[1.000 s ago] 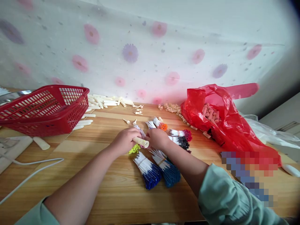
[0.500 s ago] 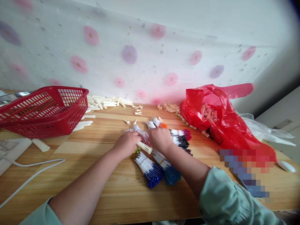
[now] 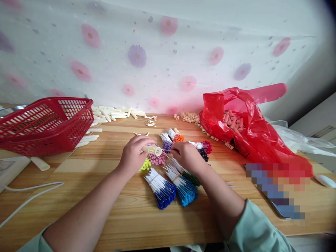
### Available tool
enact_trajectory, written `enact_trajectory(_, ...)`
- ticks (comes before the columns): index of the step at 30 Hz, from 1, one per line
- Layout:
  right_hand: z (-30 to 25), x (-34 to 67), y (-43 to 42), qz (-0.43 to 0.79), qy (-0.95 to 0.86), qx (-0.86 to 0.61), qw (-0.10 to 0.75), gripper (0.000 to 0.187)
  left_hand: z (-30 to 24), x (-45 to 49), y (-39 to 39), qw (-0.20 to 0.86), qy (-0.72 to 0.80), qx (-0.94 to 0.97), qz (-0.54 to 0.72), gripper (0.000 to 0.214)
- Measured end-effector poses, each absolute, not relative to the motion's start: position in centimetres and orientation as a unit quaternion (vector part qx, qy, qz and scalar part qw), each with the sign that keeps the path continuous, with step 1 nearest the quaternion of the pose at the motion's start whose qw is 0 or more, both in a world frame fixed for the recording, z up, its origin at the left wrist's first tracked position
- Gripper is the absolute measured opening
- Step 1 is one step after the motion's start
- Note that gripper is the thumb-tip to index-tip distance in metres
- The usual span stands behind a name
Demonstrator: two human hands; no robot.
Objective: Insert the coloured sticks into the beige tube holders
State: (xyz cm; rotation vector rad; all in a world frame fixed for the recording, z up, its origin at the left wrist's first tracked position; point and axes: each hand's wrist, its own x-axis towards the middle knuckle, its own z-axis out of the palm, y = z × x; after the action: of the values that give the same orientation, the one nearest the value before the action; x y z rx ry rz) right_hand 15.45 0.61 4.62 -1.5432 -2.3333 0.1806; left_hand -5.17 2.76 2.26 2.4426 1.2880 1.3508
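Note:
My left hand is closed around a cream plastic tube, its round open end turned toward me. Close to its right, my right hand pinches a thin white stick that points at the tube's end; whether the two touch, I cannot tell. Beneath and around the hands lie bundles of white-stemmed sticks with coloured ends: a dark blue bundle, a light blue bundle, a pink bundle, a yellow bundle, a purple bundle, an orange bundle and a red bundle. My right hand partly hides black and green ones.
At left stands a red basket, with white tubes behind it. A red plastic bag holding pinkish slotted pieces is at right. Small cream slotted pieces lie at the back. A white cable crosses the left side.
The tube has swung so its end faces right and toward me. My right hand has drawn down from the upper bundles and now pinches a thin stick near the tube. The view shifted slightly.

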Motion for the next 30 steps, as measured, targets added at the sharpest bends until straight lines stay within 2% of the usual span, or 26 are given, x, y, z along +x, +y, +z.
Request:
enact_trajectory(5,5.1,16.1,-0.8,0.106,-0.853,-0.442,0.254,0.014,2.9,-2.9,1.1,0.074,0.361,0.852,0.372,0.015)
enact_trajectory(9,4.6,16.1,-1.3,0.159,-0.806,-0.422,0.384,0.009,3.1,-2.2,0.5,0.227,0.387,0.795,0.409,0.012)
enact_trajectory(12,4.2,15.9,-1.4,0.286,-0.733,-0.389,0.478,0.011,3.5,-2.2,0.2,0.349,0.396,0.733,0.429,0.009)
enact_trajectory(15,4.0,15.8,-1.5,0.401,-0.663,-0.356,0.522,0.017,3.7,-2.2,-0.2,0.455,0.368,0.674,0.451,0.014)
enact_trajectory(18,4.1,15.9,-1.7,0.422,-0.658,-0.333,0.527,0.017,3.4,-2.3,-0.5,0.516,0.348,0.624,0.473,0.015)
enact_trajectory(24,4.5,16.0,-2.0,0.355,-0.69,-0.32,0.543,0.011,3.0,-2.5,-1.0,0.529,0.346,0.618,0.468,0.016)
enact_trajectory(30,4.4,15.0,-2.3,0.351,-0.651,-0.374,0.56,0.009,3.2,-2.3,-1.0,0.406,0.36,0.69,0.478,0.007)
